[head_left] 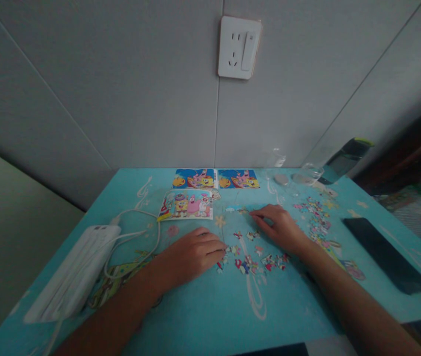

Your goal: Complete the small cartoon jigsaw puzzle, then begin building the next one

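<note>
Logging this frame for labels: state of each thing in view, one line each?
left hand: flat on table, fingertips at loose puzzle pieces
right hand: palm down, fingertips on a piece by the assembled blue strip
picture card: lying flat, face up
power bank: cable plugged in
phone: screen dark
wall socket: nothing plugged in
clear glass: tipped on its side

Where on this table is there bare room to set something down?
Free: the near edge of the table between the forearms, and the strip between the loose pieces and the phone. Crowded: around the left hand and right hand, among scattered pieces; the power bank fills the left.
</note>
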Available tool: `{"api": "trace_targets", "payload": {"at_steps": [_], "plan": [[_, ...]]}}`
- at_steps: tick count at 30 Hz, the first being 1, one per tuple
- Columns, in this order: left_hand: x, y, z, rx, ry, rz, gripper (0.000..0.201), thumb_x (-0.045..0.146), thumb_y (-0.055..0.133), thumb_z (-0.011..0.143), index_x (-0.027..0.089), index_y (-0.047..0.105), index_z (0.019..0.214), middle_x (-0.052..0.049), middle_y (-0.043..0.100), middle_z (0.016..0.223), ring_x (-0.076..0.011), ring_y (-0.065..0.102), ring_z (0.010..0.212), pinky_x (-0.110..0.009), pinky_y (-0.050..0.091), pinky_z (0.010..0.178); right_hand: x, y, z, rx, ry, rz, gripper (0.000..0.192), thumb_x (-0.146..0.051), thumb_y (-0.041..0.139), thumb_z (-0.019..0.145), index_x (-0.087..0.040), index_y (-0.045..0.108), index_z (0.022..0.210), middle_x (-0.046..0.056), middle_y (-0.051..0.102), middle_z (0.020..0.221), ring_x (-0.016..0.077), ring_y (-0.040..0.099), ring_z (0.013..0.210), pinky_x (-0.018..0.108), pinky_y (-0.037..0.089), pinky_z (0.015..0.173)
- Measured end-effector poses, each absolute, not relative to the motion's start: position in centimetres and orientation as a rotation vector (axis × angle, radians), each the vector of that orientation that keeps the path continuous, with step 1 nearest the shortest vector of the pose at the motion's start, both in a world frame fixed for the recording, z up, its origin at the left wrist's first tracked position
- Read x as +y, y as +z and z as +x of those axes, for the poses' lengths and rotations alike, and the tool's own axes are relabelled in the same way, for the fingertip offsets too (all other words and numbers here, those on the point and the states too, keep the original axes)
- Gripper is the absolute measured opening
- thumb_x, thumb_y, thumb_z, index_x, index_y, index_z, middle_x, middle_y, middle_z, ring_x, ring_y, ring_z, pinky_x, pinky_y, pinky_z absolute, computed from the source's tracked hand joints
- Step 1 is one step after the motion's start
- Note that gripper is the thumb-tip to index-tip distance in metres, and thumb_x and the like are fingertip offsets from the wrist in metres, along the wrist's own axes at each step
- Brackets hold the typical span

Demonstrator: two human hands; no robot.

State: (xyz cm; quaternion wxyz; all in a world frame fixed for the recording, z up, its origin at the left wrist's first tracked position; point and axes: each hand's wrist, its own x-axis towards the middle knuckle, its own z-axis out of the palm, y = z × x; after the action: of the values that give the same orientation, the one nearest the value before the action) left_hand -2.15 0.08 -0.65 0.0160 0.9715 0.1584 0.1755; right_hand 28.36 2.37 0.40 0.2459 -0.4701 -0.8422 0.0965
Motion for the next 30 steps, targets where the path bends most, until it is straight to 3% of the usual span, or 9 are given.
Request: {"api": "trace_targets", "payload": {"at_steps": [30], "plan": [[-0.03, -1.28, -1.85, 0.522, 0.535, 3.01, 0.018, 0.024, 0.051, 0.102, 0.018, 0.065, 0.112, -0.004, 0.07, 0.112, -0.0179, 0.06, 0.106, -0.036, 0.045, 0.094, 2.37, -0.15, 28.41, -2.325, 0.298, -1.271, 0.023, -0.03, 0.051, 0.1, -0.026, 0.07, 0.112, 0.006, 0.075, 0.1, 0.0223, 0.068, 0.09, 0.042, 0.05, 0.088]]}}
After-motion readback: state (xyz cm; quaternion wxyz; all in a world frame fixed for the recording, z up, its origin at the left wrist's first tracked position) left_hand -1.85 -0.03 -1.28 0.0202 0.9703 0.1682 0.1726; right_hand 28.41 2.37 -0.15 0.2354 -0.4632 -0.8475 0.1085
